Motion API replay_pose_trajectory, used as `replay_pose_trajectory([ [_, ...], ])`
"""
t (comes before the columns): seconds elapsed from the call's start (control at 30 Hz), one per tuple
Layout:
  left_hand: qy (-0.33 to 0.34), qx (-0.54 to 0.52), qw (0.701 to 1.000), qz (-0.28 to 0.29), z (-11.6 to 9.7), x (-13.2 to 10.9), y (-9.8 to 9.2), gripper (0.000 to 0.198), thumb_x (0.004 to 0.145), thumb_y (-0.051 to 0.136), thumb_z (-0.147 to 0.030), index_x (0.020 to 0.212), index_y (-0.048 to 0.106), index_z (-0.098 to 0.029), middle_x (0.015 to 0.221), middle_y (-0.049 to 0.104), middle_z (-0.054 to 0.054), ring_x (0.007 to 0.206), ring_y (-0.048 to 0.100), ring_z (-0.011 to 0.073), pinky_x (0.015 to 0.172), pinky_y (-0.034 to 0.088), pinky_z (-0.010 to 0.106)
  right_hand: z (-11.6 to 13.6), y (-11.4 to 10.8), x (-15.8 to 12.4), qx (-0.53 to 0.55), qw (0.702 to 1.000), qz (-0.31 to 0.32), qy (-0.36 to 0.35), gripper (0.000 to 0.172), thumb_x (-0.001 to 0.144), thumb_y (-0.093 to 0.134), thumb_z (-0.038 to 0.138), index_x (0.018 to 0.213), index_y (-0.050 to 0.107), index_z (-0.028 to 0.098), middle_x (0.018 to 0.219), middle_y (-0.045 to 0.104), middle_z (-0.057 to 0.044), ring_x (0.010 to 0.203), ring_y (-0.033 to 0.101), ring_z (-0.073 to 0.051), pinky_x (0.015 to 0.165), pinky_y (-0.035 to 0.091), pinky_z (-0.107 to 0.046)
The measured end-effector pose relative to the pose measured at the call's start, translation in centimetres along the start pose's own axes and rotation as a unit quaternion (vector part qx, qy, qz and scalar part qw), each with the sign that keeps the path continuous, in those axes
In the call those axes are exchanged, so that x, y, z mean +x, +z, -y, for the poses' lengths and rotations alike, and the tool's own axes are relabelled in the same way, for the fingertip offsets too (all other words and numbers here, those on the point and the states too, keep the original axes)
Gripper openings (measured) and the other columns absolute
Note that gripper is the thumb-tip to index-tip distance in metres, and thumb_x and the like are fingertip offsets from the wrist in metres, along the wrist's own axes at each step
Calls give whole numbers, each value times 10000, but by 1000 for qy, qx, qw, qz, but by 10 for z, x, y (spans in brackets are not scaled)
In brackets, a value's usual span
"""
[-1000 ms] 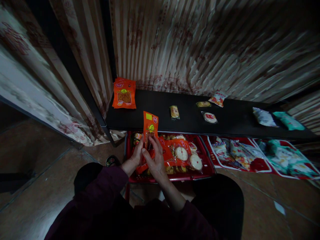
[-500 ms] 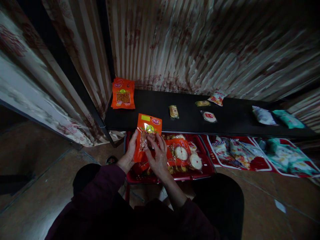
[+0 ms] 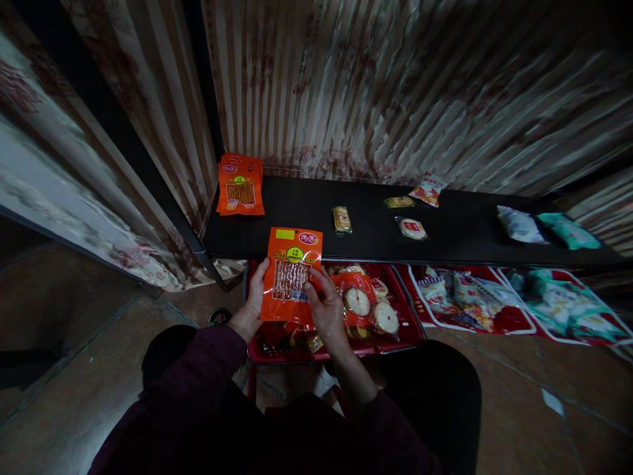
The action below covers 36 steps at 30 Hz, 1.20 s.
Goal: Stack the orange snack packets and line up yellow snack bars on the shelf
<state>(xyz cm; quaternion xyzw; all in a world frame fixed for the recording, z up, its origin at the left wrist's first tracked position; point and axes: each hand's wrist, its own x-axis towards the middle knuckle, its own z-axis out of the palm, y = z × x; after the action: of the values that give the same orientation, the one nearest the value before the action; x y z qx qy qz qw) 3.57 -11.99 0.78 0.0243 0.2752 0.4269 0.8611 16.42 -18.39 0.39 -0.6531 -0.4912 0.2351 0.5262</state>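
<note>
Left hand point(image 3: 251, 305), right hand point(image 3: 327, 311) both pinching orange packet point(image 3: 291, 276) above red basket point(image 3: 386, 346); black shelf point(image 3: 306, 221) beyond.

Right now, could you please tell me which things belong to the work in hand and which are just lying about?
In hand: orange packet, red basket, matching orange stack.
Lying about: yellow bar, round cake packet, white bag, green bag, all on the black shelf.

glossy plastic orange packet point(image 3: 291, 274), matt black shelf point(image 3: 366, 234) — smooth
</note>
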Motion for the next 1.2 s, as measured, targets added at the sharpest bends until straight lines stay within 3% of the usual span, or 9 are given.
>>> replay_pose_trajectory([
  [0.2, -36, -3, 999, -11, 2, 3, -3, 450, 848, 487, -408, 1135, 618, -88, 942, 722, 120, 899, 675, 291, 889, 488, 465, -3, -3, 2, 33, 999, -12, 41, 338, 813, 579, 351, 1109, 655, 207, 1190, 649, -90, 1113, 586, -226, 1019, 421, -476],
  [0.6, -65, -5, 998, -19, 7, 7, -8, 303, 806, 536, -236, 1045, 658, -96, 864, 733, 106, 886, 685, 283, 918, 474, 479, -4, -27, 16, 6, 1000, 6, 13, 356, 860, 469, 274, 1174, 629, 222, 1160, 668, -58, 1153, 568, -235, 1004, 433, -516],
  [0.9, -73, 1, 997, -1, 6, 6, -8, 249, 797, 562, -233, 981, 674, -108, 870, 732, 107, 898, 684, 289, 918, 476, 501, -10, -24, 18, 35, 999, -15, 14, 438, 860, 456, 259, 1288, 521, 195, 1300, 579, -91, 1210, 531, -205, 1063, 388, -473],
  [1.1, -84, -5, 996, 7, 6, 5, -7, 302, 839, 513, -271, 1045, 658, -106, 920, 727, 122, 933, 676, 292, 930, 467, 508, -7, -25, 18, -49, 998, -16, -25, 410, 866, 446, 256, 1257, 553, 194, 1289, 581, -99, 1203, 529, -222, 1049, 394, -491],
  [1.2, -86, -2, 996, 17, 6, 4, -7, 327, 851, 502, -292, 1061, 652, -91, 935, 726, 134, 952, 671, 294, 945, 456, 503, -2, -26, 16, -144, 986, -18, -79, 387, 881, 424, 254, 1234, 578, 216, 1375, 503, -84, 1292, 429, -236, 1072, 343, -525],
])
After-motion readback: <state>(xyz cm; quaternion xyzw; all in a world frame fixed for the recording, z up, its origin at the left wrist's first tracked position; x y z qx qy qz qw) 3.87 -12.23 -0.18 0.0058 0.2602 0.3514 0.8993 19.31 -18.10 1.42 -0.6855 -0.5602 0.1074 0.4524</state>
